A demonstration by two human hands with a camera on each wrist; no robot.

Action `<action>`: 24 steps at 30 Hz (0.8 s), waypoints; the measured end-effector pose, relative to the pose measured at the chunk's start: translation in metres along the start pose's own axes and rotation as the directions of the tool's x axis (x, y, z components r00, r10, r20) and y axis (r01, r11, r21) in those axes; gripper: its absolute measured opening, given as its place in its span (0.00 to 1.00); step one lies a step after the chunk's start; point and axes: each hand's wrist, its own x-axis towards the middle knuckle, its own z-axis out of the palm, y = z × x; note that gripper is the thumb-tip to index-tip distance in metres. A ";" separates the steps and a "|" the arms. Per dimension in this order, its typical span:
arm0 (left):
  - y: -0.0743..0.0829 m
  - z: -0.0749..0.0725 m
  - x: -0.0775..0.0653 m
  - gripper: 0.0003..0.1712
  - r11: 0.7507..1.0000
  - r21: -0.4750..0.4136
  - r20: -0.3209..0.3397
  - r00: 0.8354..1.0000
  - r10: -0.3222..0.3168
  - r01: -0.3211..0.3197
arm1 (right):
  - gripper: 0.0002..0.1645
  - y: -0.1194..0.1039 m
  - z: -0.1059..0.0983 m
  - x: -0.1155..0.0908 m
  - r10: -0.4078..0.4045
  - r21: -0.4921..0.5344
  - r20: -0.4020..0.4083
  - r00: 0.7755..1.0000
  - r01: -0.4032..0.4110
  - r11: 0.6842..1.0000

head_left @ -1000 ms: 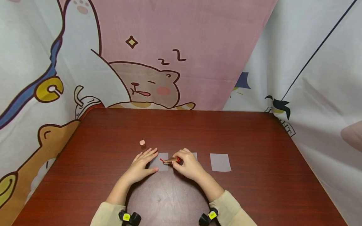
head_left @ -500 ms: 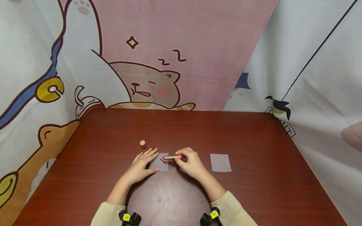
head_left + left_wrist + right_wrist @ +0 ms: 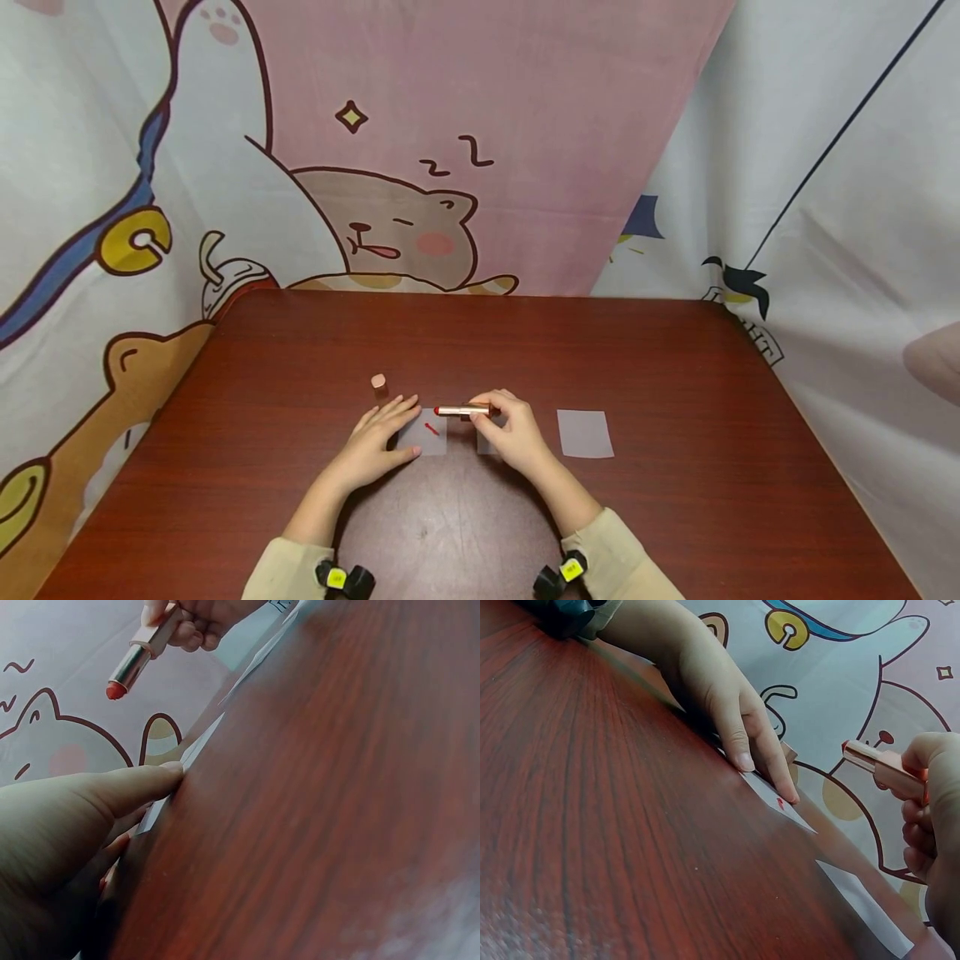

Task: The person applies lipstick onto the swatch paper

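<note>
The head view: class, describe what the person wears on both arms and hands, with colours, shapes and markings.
A plain pale-cream fabric sleeve covers the left forearm and a matching one the right. At each cuff sits a blocky black device, left and right, marked with a small bright-yellow label. No glove or ring shows on the left hand or right hand.

papers (image 3: 435,442) on table (image 3: 600,350), cap (image 3: 378,382) behind, to left

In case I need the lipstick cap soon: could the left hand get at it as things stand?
Probably yes: the cap sits just beyond the left hand with nothing visible between, though that hand would likely leave the marked paper.
</note>
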 end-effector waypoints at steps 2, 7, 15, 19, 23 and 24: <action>0.000 0.001 0.000 0.36 1.000 0.003 -0.003 1.000 0.000 0.001 | 0.08 -0.010 -0.003 0.000 0.006 0.011 -0.007 1.000 -0.006 1.000; 0.000 0.002 0.000 0.36 1.000 -0.002 -0.021 1.000 0.004 -0.004 | 0.08 -0.033 -0.011 0.000 0.016 0.036 -0.019 1.000 -0.015 0.999; 0.003 0.002 0.001 0.37 1.000 -0.007 -0.057 0.998 -0.002 0.001 | 0.08 -0.037 -0.014 0.000 0.032 0.069 -0.055 0.998 -0.028 0.997; 0.006 0.002 0.001 0.39 1.000 -0.012 -0.097 0.995 -0.006 0.005 | 0.08 -0.036 -0.017 0.000 0.031 0.077 -0.072 0.997 -0.025 0.997; 0.007 0.001 0.003 0.40 1.000 -0.019 -0.148 0.989 0.011 -0.014 | 0.09 -0.034 -0.020 -0.001 0.014 0.103 -0.092 0.996 -0.005 0.995; 0.008 0.001 0.004 0.40 1.000 -0.019 -0.159 0.987 0.017 -0.020 | 0.09 -0.033 -0.021 -0.001 0.008 0.114 -0.100 0.995 0.003 0.993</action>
